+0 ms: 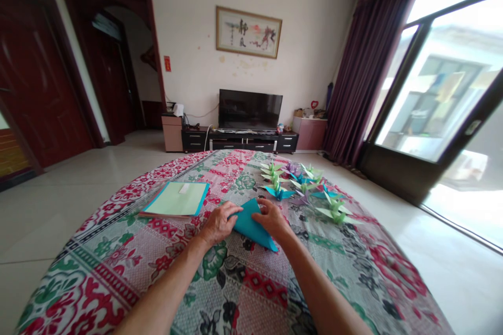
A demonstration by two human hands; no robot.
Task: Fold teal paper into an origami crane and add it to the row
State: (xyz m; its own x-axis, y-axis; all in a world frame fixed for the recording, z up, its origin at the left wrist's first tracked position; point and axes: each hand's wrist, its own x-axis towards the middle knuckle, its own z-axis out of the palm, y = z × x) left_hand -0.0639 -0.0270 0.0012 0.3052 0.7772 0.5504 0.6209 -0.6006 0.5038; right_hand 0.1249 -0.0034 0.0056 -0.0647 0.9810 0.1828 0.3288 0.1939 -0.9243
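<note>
A teal sheet of paper (250, 225), folded into a triangle, lies on the round table covered by a floral cloth (220, 282). My left hand (218, 224) presses on its left edge with the fingers pinched on the paper. My right hand (272, 218) rests on its right side, fingers curled down onto the fold. Both hands hold the same sheet flat against the cloth.
A stack of coloured paper sheets (177, 199) lies to the left of my hands. Several folded paper cranes (304, 186) in green, teal and purple stand at the far right of the table. Beyond are a TV stand (243, 138), a dark door and a large window.
</note>
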